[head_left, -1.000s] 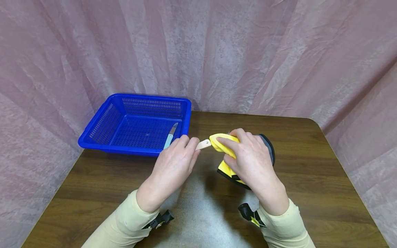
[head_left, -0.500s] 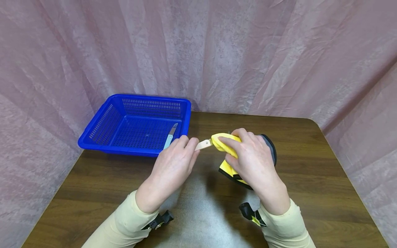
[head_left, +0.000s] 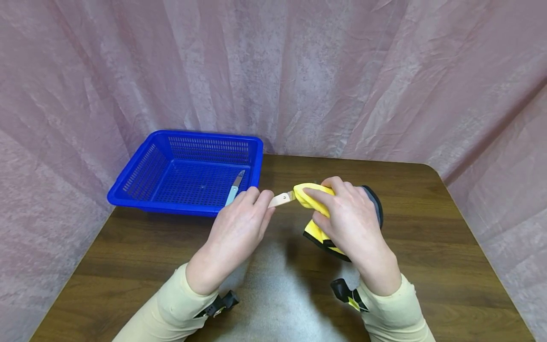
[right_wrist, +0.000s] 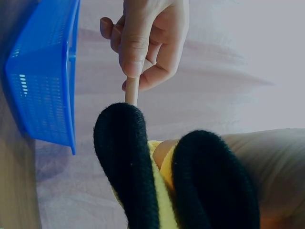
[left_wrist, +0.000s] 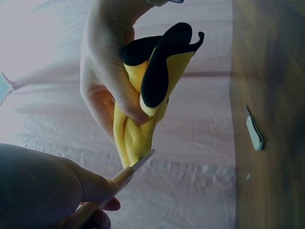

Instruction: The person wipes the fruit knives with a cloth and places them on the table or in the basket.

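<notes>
- Drawn slightly rightward since the earlier frame: right hand [head_left: 352, 213] and plush yellow cloth [head_left: 305, 202], baring more blade on the cream-handled knife [head_left: 279, 200]; no clear shift in left hand [head_left: 239, 218].
- Held near mid-frame in the head view, above the brown desk [head_left: 427, 237], with most of the blade hidden in cloth.
- At left, fingers pinching the knife handle; at right, fingers pinching the dark-edged cloth, folded around the blade.
- Looks like a wiping stroke toward the tip, probably unfinished.
- Seems to call next for following through to the tip, gripping the handle steadily and keeping fingertips off the edge.
- Resting inside the blue plastic basket [head_left: 171, 205], left of centre: light-blue-handled knife [head_left: 232, 194], perhaps already wiped.
- On the desk, right side of the left wrist view: pale-green-handled knife [left_wrist: 255, 133], possibly still to do.
- No brand or writing legible anywhere; yellow tag [head_left: 353, 304] by the right wrist camera [head_left: 340, 290] too small to read.
</notes>
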Tool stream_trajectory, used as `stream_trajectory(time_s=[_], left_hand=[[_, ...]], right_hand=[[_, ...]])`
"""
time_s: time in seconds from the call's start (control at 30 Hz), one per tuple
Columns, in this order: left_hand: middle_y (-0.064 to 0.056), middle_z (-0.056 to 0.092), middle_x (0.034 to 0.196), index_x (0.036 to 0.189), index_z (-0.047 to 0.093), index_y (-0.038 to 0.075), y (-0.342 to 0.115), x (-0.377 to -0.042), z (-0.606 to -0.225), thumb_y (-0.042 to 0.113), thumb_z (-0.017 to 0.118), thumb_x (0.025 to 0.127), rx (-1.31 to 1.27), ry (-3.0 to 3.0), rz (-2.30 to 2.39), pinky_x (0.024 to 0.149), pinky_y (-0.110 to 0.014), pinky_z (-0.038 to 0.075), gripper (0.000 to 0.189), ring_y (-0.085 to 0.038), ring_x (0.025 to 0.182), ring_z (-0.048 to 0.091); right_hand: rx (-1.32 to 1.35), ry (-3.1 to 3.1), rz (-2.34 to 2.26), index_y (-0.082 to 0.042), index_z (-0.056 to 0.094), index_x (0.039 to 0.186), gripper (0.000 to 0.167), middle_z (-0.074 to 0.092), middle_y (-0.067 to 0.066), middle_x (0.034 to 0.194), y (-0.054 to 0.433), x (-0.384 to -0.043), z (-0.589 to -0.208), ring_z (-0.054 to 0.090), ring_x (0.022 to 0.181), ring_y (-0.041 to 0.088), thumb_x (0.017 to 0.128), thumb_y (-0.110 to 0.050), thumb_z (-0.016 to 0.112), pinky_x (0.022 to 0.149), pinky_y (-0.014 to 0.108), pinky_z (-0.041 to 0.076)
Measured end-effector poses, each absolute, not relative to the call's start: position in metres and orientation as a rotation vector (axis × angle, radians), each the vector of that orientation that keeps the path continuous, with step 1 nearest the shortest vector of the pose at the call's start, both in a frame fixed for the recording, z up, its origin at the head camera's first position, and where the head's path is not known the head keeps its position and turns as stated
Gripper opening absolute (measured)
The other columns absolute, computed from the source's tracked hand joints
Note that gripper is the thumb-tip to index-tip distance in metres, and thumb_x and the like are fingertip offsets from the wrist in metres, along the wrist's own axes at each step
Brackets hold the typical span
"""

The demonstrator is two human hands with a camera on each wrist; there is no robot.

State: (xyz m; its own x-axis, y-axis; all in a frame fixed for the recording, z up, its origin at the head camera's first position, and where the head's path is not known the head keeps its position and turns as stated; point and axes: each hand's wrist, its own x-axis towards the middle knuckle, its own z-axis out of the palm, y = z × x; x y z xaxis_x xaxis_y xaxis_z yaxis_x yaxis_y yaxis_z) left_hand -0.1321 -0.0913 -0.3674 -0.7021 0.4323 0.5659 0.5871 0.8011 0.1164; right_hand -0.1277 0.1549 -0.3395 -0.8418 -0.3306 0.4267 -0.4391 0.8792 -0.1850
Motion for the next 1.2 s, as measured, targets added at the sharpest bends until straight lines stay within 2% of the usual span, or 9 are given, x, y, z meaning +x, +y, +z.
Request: stream_trajectory(time_s=[0.57,0.9,1.2], left_hand=[[-0.004,0.054,0.086,0.111,0.064,0.007,-0.093,-0.131,-0.367,0.016,0.08,0.103,-0.75,-2.46,-0.4,0.053,-0.035,0.046,0.02,-0.025,0.068,0.053],[-0.005,0.053,0.086,0.11,0.063,0.007,-0.093,-0.131,-0.366,0.016,0.08,0.103,-0.747,-2.452,-0.396,0.052,-0.037,0.047,0.02,-0.025,0.069,0.054],[-0.004,0.053,0.085,0.11,0.063,0.007,-0.093,-0.131,-0.365,0.016,0.08,0.103,-0.746,-2.451,-0.4,0.051,-0.036,0.047,0.02,-0.025,0.068,0.054]], right_hand=[[0.536,-2.684,0.395,-0.022,0.081,0.134,0.051,0.069,0.013,0.122,0.159,-0.129,-0.338,0.067,0.099,0.037,0.085,-0.007,0.083,0.087,0.053,0.051],[0.516,-2.711,0.395,-0.023,0.08,0.136,0.051,0.069,0.013,0.124,0.163,-0.129,-0.336,0.067,0.101,0.038,0.087,-0.01,0.086,0.088,0.054,0.051],[0.499,-2.713,0.416,-0.022,0.081,0.136,0.051,0.069,0.012,0.124,0.166,-0.129,-0.335,0.067,0.101,0.038,0.087,-0.008,0.082,0.09,0.055,0.051]])
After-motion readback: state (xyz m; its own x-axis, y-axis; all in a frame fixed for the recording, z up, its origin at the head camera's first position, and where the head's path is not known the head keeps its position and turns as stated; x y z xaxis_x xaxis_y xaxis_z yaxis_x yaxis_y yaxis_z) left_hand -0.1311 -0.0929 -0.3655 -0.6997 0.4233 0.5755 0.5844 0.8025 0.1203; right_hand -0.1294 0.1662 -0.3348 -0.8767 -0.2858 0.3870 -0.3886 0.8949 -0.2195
